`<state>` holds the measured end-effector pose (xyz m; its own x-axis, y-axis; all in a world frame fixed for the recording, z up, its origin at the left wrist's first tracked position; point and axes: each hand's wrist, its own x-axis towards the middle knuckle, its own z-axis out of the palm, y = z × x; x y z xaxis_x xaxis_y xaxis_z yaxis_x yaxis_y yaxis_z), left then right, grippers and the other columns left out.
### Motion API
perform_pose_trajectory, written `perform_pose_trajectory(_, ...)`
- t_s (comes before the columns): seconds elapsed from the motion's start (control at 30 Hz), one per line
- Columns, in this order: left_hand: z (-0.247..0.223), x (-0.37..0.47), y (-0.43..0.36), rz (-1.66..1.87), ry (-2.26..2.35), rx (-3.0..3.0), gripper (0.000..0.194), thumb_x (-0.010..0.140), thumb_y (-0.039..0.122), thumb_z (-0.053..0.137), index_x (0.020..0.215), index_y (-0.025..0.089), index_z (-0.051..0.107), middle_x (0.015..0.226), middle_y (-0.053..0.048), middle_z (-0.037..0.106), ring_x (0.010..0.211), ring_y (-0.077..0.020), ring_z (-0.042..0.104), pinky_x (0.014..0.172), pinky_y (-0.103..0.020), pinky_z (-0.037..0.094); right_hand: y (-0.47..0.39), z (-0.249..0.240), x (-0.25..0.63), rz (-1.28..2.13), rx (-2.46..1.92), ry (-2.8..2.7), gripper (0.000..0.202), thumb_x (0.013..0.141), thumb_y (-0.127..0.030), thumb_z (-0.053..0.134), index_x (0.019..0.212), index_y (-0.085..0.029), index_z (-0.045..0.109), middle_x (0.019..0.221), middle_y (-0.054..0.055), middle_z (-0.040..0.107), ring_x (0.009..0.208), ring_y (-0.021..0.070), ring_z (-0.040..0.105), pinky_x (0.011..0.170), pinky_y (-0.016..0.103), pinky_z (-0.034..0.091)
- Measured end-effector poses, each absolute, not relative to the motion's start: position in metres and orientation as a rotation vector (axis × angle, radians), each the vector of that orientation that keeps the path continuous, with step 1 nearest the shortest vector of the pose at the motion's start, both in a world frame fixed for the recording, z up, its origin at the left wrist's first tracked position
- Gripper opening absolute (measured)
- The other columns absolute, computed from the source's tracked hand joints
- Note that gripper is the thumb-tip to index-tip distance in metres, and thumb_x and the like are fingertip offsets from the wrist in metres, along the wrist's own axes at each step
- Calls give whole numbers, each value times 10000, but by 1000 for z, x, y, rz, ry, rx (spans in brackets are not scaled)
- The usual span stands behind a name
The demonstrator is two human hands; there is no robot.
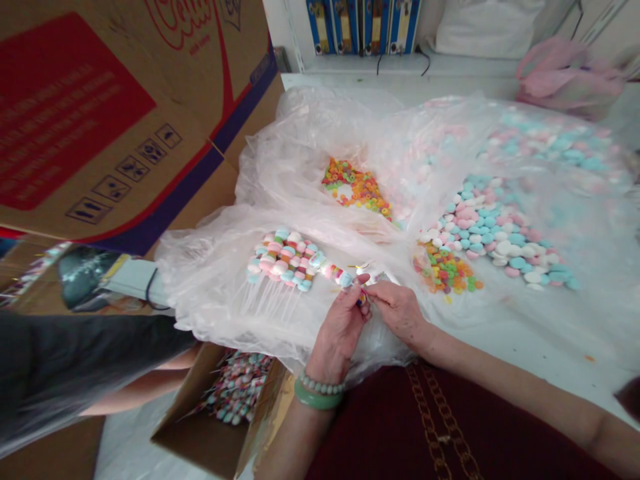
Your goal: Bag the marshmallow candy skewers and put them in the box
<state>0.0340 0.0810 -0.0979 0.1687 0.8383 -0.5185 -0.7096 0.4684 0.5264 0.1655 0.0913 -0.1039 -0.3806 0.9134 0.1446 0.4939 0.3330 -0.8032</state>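
Note:
My left hand, with green bracelets at its wrist, is closed around the lower end of a candy skewer threaded with pastel marshmallows and coloured gummy rings. Its fingertips press together by a small shiny, dark-coloured piece. Thumb and finger pinched, my right hand meets the left there; what it grips is too small to make out. Just left of my hands, several finished skewers lie side by side on clear plastic sheeting, white sticks toward me.
Gummy rings lie in one heap behind, another heap to the right beside pastel marshmallows. A large cardboard box stands left. Below it, an open carton holds many skewers. Another person's arm reaches in at left.

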Motion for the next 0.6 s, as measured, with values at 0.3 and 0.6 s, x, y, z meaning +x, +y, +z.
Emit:
perform_pose_trajectory(0.3, -103, 45, 81, 1195, 987, -26, 174, 801, 281, 626, 715, 130, 616, 697, -4, 593, 668, -114, 565, 711, -227, 466, 69, -87, 147, 227, -1221, -2463, 212, 931, -141, 431, 1049, -122, 607, 992, 140, 625, 884, 262, 528, 767, 385, 381)
perform_pose_trajectory(0.6, -98, 43, 69, 1135, 804, 87, 320, 718, 326, 761, 975, 154, 681, 861, -37, 652, 717, -129, 581, 662, -234, 456, 93, -102, 154, 1979, -1218, -1106, 210, 792, -359, 583, 682, -201, 500, 529, -49, 406, 449, 102, 329, 478, 240, 296)
